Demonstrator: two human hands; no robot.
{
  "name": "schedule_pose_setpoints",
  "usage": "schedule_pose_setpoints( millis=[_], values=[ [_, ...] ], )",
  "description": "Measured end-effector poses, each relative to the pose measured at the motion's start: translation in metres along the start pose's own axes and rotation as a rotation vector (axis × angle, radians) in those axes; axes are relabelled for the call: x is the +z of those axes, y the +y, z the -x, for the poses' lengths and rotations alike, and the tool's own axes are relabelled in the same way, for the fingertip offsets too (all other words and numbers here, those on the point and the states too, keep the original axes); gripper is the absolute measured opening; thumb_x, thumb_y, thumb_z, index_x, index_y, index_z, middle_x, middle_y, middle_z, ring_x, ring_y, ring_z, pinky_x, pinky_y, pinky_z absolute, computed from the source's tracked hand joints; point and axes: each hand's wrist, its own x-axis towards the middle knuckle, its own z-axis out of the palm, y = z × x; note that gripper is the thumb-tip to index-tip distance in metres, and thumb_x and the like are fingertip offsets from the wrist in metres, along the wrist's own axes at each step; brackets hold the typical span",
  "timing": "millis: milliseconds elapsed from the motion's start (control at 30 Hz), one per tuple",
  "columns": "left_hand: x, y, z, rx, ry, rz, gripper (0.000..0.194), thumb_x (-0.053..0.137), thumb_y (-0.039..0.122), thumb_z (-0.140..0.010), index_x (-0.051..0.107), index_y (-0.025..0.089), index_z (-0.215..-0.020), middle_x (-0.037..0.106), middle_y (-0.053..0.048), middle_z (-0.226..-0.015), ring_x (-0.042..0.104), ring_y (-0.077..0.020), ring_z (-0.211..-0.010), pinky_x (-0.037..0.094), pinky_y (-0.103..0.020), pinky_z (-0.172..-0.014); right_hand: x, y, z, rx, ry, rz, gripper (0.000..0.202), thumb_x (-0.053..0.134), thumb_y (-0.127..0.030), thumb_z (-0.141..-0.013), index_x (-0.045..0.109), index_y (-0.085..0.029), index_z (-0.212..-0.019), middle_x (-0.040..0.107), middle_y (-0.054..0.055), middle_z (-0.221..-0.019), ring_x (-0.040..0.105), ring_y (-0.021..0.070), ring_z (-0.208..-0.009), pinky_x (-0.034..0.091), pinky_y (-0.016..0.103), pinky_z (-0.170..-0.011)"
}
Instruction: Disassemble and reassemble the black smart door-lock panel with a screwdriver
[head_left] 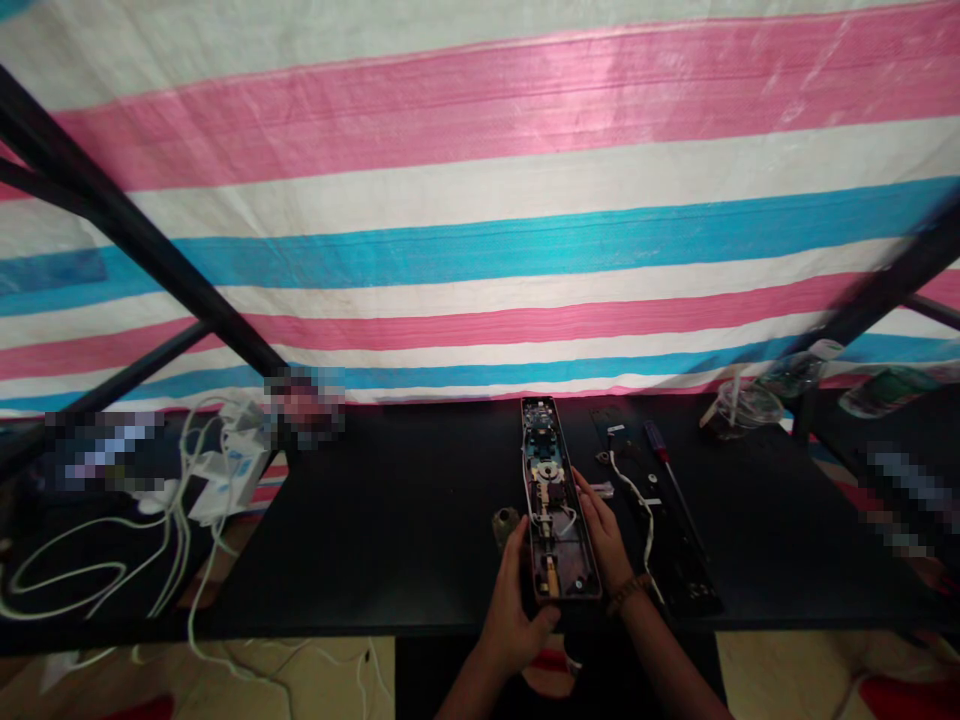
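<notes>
A long, narrow device casing [585, 545] lies open side up near the front of the black table, with circuit parts, a round white piece and thin white wires inside. My left hand [514, 615] grips its near left edge, thumb at the front end. Along the right edge rests my right hand [604, 525], its fingers closed against the casing's side; a bracelet is on that wrist. A small greenish-grey part [505, 524] sits just left of the casing, beside my left fingers.
Right of the casing are a dark panel [682, 570] with a white cable [639, 492] and a purple-handled screwdriver [675, 485]. Clear plastic containers [742, 405] stand at the back right. White cables and a white box [229, 480] are at the left. A striped sheet hangs behind the table [375, 540].
</notes>
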Motion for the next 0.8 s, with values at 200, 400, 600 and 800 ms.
schedule_pose_setpoints(
  millis=[200,400,600,800],
  values=[
    [0.0012,-0.0041,0.0004,0.031,0.025,-0.058,0.095,0.061,0.064,-0.085,0.024,0.016,-0.159,0.030,-0.020,-0.163,0.031,-0.0406,-0.149,0.028,-0.055,-0.121,-0.0003,-0.0023,-0.0001,0.003,0.004,0.004,0.060,0.060,-0.065,-0.089,0.064,-0.026,-0.135,0.061,0.007,-0.143,0.053,0.0299,-0.137,0.036,0.050,-0.119],
    [0.0007,-0.0035,0.0020,0.040,0.009,-0.091,0.091,0.061,0.053,-0.087,0.022,0.015,-0.159,0.029,-0.021,-0.163,0.029,-0.0397,-0.150,0.026,-0.056,-0.122,0.0010,-0.0075,0.0008,0.003,0.000,0.020,0.059,0.059,-0.066,-0.089,0.065,-0.028,-0.134,0.062,0.005,-0.143,0.053,0.0289,-0.137,0.037,0.050,-0.118],
    [0.0004,-0.0032,0.0030,0.005,-0.041,-0.080,0.093,0.062,0.046,-0.086,0.015,0.014,-0.160,0.027,-0.021,-0.164,0.030,-0.0381,-0.150,0.028,-0.055,-0.121,-0.0008,-0.0056,0.0007,0.012,-0.012,0.004,0.064,0.059,-0.068,-0.088,0.064,-0.025,-0.135,0.062,0.008,-0.142,0.055,0.0298,-0.135,0.038,0.048,-0.117],
    [0.0006,0.0038,0.0017,-0.024,-0.080,-0.074,0.103,0.069,0.035,-0.078,0.013,0.013,-0.161,0.026,-0.020,-0.165,0.027,-0.0387,-0.151,0.025,-0.055,-0.123,-0.0023,-0.0042,0.0006,-0.006,-0.030,0.007,0.068,0.065,-0.066,-0.083,0.062,-0.025,-0.137,0.065,0.009,-0.139,0.059,0.0314,-0.130,0.045,0.048,-0.111]
  ],
)
